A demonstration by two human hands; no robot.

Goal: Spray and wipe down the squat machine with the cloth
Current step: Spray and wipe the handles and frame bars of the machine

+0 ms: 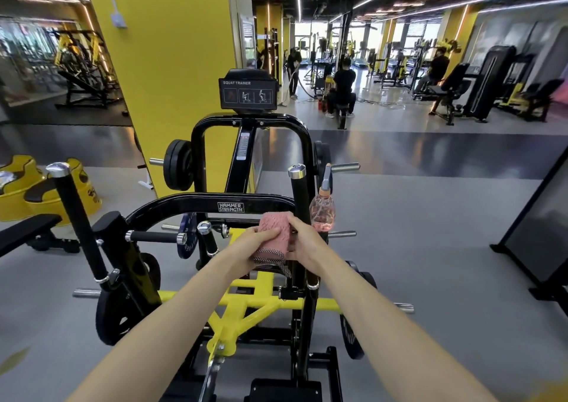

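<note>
Both hands are close together on the pink cloth (272, 232), in the near middle of the scene. The left hand (246, 248) grips its left side with curled fingers. The right hand (304, 241) pinches its right edge beside the machine's right upright post (299, 198). The cloth's striped lower end hangs down in front of that post.

A spray bottle (322, 214) of pinkish liquid hangs just right of the same post, near the right hand.

The squat machine (230, 206) fills the middle. It has black tubing, a yellow base frame (246, 303) below the forearms, and weight plates (176, 168) on both sides. A padded left post (76, 223) leans up on the near left, with short handles (153, 236) jutting between it and the hands.

Behind stands a yellow pillar (172, 63), and an instruction sign (247, 92) tops the machine. Yellow tubs (18, 192) and a black bench (27, 232) lie to the left, and a black-framed panel (538, 232) stands to the right. In the far right, people (342, 91) sit among other machines.
</note>
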